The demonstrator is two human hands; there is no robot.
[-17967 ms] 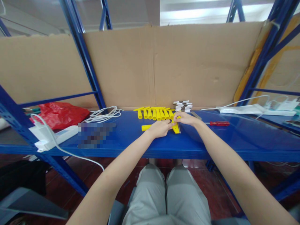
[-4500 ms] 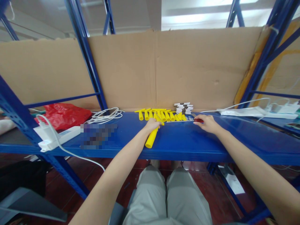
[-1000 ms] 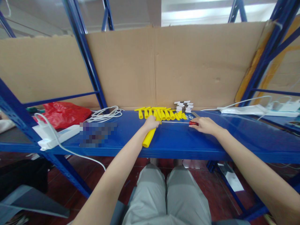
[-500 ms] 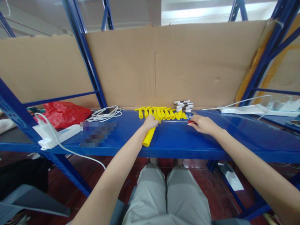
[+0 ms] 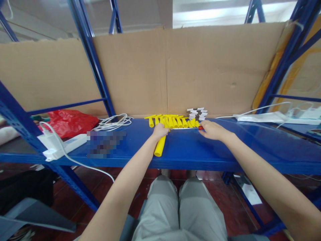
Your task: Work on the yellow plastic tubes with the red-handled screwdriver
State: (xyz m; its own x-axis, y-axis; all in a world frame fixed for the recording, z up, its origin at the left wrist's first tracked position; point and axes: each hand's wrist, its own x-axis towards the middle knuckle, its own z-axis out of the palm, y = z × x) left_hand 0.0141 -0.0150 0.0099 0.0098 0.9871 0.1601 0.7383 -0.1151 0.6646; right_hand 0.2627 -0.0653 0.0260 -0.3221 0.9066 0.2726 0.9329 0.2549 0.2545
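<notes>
Cardboard [image 5: 130, 70] stands behind the blue tabletop [image 5: 135, 147], flanked by blue metal posts [image 5: 94, 63]. My left fingers [image 5: 165, 131] are closed around a yellow T-shaped tool [image 5: 159, 147] near the middle of the tabletop; its round, hollow handle points back toward me and ends just short of the front edge. My right fingers [image 5: 205, 125] grasp a red-handled screwdriver [image 5: 200, 128], its thin shaft lying sideways toward the yellow tool. I cannot tell whether the tip touches it, since my left hand covers that spot.

Beyond my hands, a row of yellow tools [image 5: 180, 123] lies near the cardboard, handles facing me. Small yellow pieces [image 5: 193, 124] sit at the right end of the row, in front of a stack of black-and-white strips [image 5: 198, 114]. Over on my left are a coil of white cable [image 5: 112, 123], a red plastic bag [image 5: 72, 122] and a white power strip [image 5: 67, 146], with a pixelated patch beside it. Below the edge I see my grey trousers [image 5: 163, 207].
</notes>
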